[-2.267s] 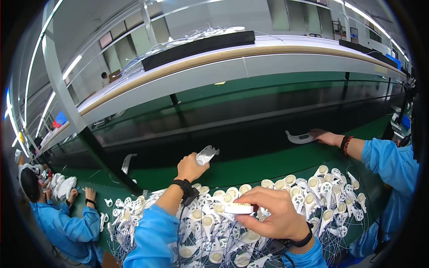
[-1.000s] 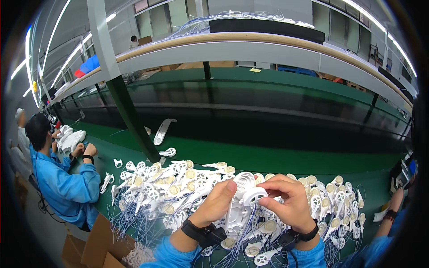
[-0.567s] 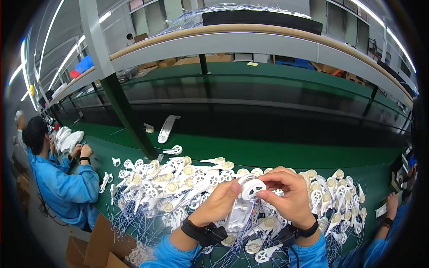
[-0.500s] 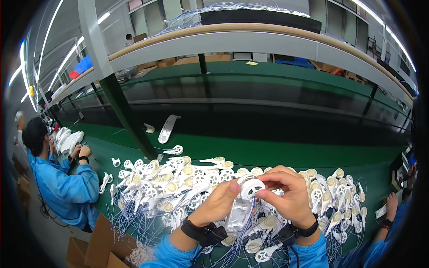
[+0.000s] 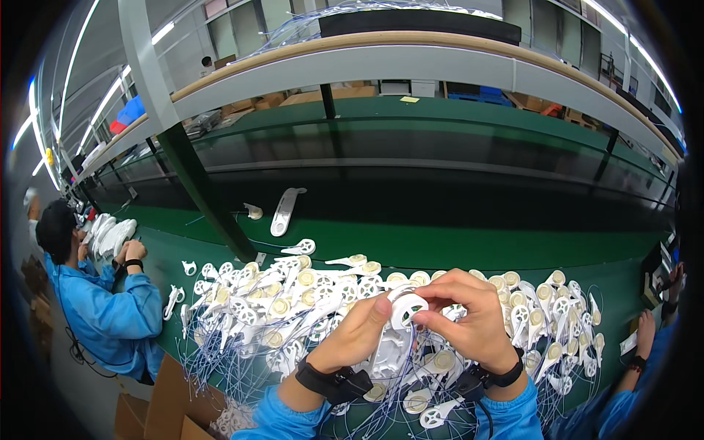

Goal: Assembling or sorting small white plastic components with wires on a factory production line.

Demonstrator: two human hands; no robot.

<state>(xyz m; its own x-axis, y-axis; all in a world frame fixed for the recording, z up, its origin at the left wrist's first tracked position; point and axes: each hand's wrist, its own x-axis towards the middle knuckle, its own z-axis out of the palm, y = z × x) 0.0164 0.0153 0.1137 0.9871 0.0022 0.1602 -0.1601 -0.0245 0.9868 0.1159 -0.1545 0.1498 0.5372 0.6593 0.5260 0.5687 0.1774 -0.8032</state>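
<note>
A white plastic housing [image 5: 392, 353] with a long hollow body is in my hands, held over the heap of parts. At its upper end sits a round white spoked piece [image 5: 408, 311]. My left hand [image 5: 356, 330] is closed around the housing, with the thumb near the round end. The fingers and thumb of my right hand [image 5: 469, 317] pinch the rim of the round piece. Thin blue and white wires [image 5: 403, 381] hang below. Whether the round piece is fixed to the housing, I cannot tell.
White spoked parts with cream discs [image 5: 308, 279] and wires are heaped across the bench. A green post [image 5: 202, 191] rises behind. White pieces lie on the green belt [image 5: 440, 238]. A cardboard box [image 5: 172, 403] stands lower left. Co-workers [image 5: 103, 293] sit at both sides.
The round spoked piece has tilted, showing more of its spoked face. Both hands keep their grip. White pieces on the belt have shifted right.
</note>
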